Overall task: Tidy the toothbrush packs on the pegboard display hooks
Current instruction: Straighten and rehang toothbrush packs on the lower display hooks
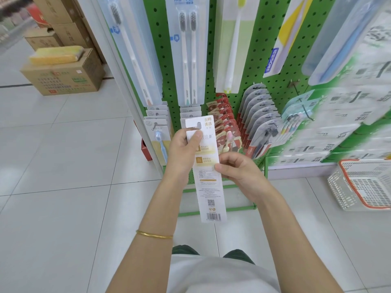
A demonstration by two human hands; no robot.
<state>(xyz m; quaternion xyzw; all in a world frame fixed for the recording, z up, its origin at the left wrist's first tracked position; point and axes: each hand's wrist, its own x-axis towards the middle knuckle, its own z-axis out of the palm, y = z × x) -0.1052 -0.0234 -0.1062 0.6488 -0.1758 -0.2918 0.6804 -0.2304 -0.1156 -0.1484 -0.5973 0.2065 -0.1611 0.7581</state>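
Left hand (182,151) was gripping the toothbrush pack (208,187) up near its top, thumb pressed flat on the card. The right hand (237,170) was pinching the pack's right edge about halfway down, so neither hand was spread or free. The pack was upright in front of the lower row of the green pegboard (264,49), printed back and barcode facing me, with its hang hole (198,124) level with the white packs (190,112) just behind it. Honestly couldn't tell if the hole was on a hook or not. What I'd worry about: hung that way round it would show its back to shoppers, so it probably needed a flip. It was only held by a thumb and an edge pinch, so it could twist or slip mid-turn. Poke the hole at a hook off-line and the thin card could tear. The red packs (224,123) sat just right of it, and a stray knuckle could shove them askew or off their hook. Containers: a white basket with an orange rim (359,187) sat on the floor near right, and I couldn't tell what was in it. Far left, a cardboard box (63,79) was shut with a yellow bundle (57,56) on top, more boxes (61,20) were stacked behind, and their contents were hidden.
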